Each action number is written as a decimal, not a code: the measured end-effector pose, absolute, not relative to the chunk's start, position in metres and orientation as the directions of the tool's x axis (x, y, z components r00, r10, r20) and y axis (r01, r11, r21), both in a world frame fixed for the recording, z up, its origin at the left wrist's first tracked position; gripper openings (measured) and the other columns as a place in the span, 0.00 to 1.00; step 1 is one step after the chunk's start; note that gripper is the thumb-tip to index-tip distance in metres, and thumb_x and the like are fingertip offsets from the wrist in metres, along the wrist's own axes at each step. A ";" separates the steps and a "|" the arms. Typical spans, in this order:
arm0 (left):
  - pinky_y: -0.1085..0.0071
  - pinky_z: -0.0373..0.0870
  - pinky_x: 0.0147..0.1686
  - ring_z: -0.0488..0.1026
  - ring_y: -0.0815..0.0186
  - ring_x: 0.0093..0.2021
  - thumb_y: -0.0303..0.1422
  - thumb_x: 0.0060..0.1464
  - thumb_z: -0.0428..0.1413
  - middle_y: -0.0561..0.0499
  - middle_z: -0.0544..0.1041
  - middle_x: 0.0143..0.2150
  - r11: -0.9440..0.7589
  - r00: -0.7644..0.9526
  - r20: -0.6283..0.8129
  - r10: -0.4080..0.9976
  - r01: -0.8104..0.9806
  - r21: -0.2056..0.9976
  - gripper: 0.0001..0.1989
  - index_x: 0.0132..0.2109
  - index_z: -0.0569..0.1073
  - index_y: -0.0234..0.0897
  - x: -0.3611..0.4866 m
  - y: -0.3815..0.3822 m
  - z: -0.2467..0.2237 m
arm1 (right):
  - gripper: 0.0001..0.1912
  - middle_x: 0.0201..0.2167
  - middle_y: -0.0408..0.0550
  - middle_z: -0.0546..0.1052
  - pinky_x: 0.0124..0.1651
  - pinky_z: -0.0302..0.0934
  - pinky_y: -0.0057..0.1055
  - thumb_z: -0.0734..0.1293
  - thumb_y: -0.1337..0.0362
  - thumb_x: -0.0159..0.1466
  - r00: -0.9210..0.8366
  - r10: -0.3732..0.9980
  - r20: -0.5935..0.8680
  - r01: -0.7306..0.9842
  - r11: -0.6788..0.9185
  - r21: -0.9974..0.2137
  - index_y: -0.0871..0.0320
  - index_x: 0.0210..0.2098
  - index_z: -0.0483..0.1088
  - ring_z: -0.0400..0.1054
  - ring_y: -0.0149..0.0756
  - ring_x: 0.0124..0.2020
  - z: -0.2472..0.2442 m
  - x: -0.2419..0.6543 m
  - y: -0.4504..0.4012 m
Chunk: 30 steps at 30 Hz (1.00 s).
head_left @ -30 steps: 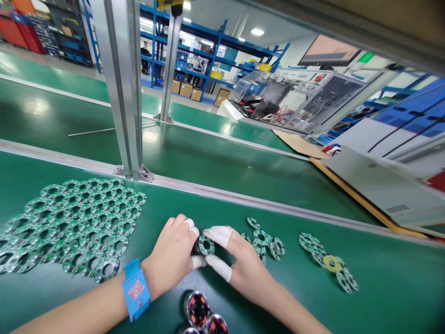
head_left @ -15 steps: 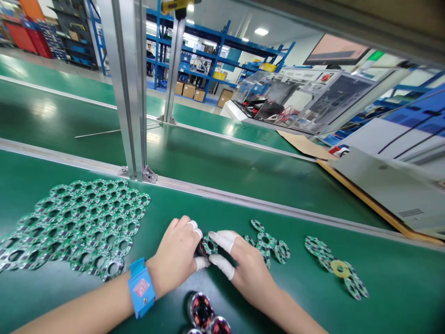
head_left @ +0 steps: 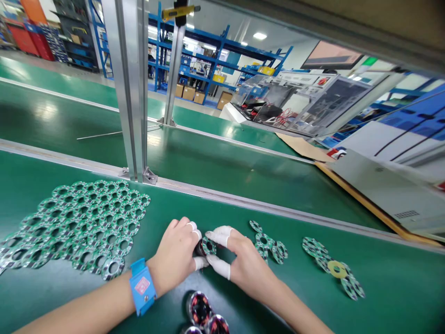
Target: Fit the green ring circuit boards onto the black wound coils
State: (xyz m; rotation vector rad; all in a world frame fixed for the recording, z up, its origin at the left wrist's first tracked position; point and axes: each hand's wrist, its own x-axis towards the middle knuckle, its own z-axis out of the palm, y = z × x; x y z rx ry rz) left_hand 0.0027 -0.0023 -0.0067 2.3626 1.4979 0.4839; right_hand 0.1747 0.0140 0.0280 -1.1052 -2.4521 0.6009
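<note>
My left hand (head_left: 179, 248), with white finger covers and a blue wristband (head_left: 142, 286), is closed around a dark cylindrical part (head_left: 200, 247), mostly hidden by the fingers. At the right end of that part is a green ring-shaped circuit board (head_left: 209, 246). The thumb and index finger of my right hand (head_left: 239, 257), also in white covers, pinch the board's edges. Below my hands stand several round metal parts with dark and copper-coloured insides (head_left: 200, 308). To the right lie several loose ring boards (head_left: 264, 240).
Many ring boards (head_left: 81, 225) lie in a packed layer at the left. Further right, more boards (head_left: 314, 247) lie with a yellow ring (head_left: 337, 269). A metal post (head_left: 130, 93) rises from the rail (head_left: 208, 197) behind my hands.
The right hand has shifted slightly left and its fingers sit a little differently on the ring board. The left hand keeps its hold. The camera view has moved slightly.
</note>
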 end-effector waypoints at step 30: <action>0.65 0.56 0.34 0.64 0.61 0.37 0.45 0.54 0.53 0.49 0.71 0.33 -0.424 0.405 0.147 0.903 0.777 0.466 0.16 0.31 0.69 0.35 0.004 0.000 -0.009 | 0.08 0.29 0.49 0.73 0.34 0.62 0.33 0.70 0.70 0.53 -0.570 0.821 -0.041 0.716 0.471 -0.514 0.60 0.35 0.75 0.66 0.39 0.32 0.039 0.169 0.015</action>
